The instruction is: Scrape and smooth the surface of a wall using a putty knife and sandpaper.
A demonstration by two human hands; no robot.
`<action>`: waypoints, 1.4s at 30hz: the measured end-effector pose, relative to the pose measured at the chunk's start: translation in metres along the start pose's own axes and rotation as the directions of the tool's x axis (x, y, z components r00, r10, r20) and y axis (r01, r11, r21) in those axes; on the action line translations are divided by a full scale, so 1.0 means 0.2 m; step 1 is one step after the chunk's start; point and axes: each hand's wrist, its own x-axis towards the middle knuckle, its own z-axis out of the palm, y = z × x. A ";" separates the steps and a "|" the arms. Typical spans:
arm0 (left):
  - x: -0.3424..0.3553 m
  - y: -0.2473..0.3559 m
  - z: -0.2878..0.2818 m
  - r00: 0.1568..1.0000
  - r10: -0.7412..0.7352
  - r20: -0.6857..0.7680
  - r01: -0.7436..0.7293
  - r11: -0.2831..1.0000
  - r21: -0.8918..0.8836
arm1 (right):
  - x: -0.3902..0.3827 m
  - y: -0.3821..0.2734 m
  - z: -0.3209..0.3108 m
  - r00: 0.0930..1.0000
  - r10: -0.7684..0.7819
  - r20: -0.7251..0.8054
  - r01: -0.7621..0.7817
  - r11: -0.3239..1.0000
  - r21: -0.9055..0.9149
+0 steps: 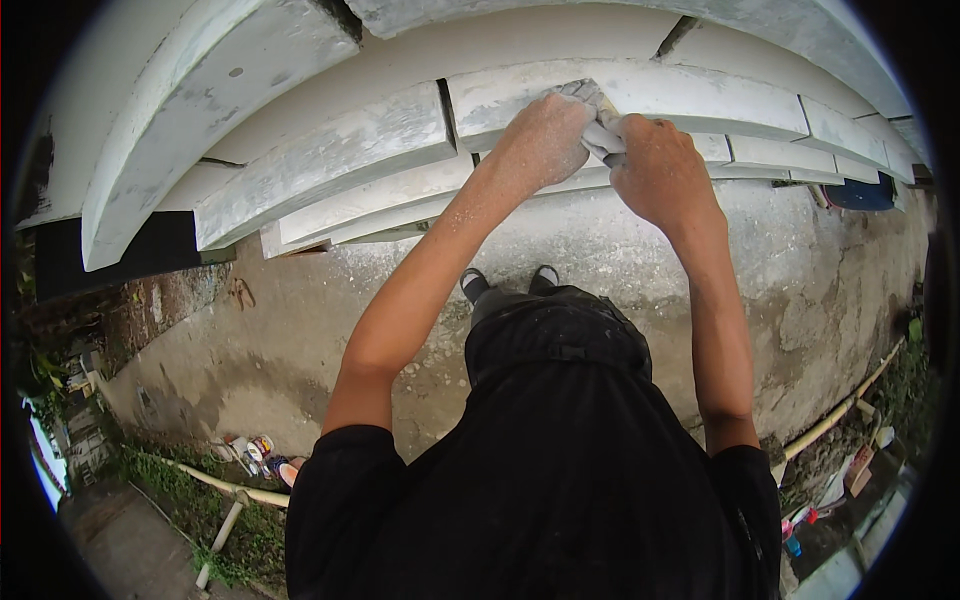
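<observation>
Both my arms reach up to a long white slat (690, 92) with grey smears on its face. My left hand (545, 140), dusted with white powder, is closed against the slat's lower edge. Close beside it, my right hand (660, 165) is curled into a fist. Between the two hands is a crumpled whitish-grey lump (602, 137), which the right fingers grip; whether it is cloth or putty I cannot tell. A grey, flat-looking patch (585, 92) shows at the left fingertips. What the left fingers hold is hidden.
More white slats (330, 150) curve overhead and to both sides, with dark gaps between them. My feet (510, 281) stand on stained concrete ground (440, 385). Pale poles (228, 535) run along the grassy edge behind me. Tubs and litter (262, 452) lie at the lower left.
</observation>
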 end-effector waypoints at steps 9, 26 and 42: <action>0.05 -0.01 0.05 0.999 0.013 -0.043 -0.013 1.000 -0.001 | 0.06 0.03 0.01 0.999 0.050 -0.021 -0.050 0.999 0.020; 0.06 0.05 0.09 0.994 0.052 -0.096 -0.054 0.998 -0.025 | -0.05 0.08 -0.01 0.996 0.081 -0.023 -0.080 0.996 0.044; -0.02 0.04 0.14 0.930 0.232 -0.286 -0.210 0.972 0.108 | -0.08 0.03 0.04 0.994 0.033 -0.104 -0.036 0.999 -0.027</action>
